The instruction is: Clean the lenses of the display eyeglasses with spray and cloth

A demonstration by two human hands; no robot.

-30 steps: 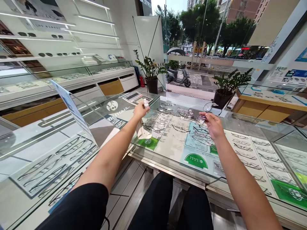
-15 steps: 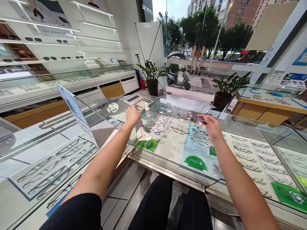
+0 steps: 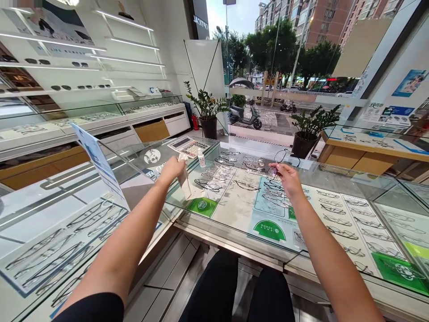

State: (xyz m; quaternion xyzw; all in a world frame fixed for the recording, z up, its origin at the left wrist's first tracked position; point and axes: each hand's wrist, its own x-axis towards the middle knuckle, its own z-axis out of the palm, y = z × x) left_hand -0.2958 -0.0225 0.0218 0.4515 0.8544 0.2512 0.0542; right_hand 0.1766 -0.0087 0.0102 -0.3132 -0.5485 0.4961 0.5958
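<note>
Seen from the wearer's own eyes, two bare arms reach forward over a glass counter (image 3: 229, 210), and a small white bottle (image 3: 201, 159) stands upright on it between the hands. To the left of the bottle and slightly nearer the wearer, the left hand (image 3: 172, 170) has its fingertips pinched together on the top of a pale cloth or tissue (image 3: 184, 181), which hangs toward the counter; whether its lower end touches the glass is hard to tell. Well to the right of the bottle, the right hand (image 3: 288, 179) holds a pair of thin-rimmed glasses (image 3: 272, 173) above the counter, thumb and fingers closed on the frame, one round lens higher than the other. Just behind the bottle lies a calculator (image 3: 188, 146) with pale keys. Right of the bottle and a little nearer, rows of spectacle frames (image 3: 214, 181) are spread out, and straight in front of it, at the near edge, is a green card (image 3: 202, 206). Farther off, beyond the bottle, a potted plant (image 3: 208, 114) stands on the floor, and behind the window, to the bottle's right, a scooter (image 3: 246, 115) is parked.
</note>
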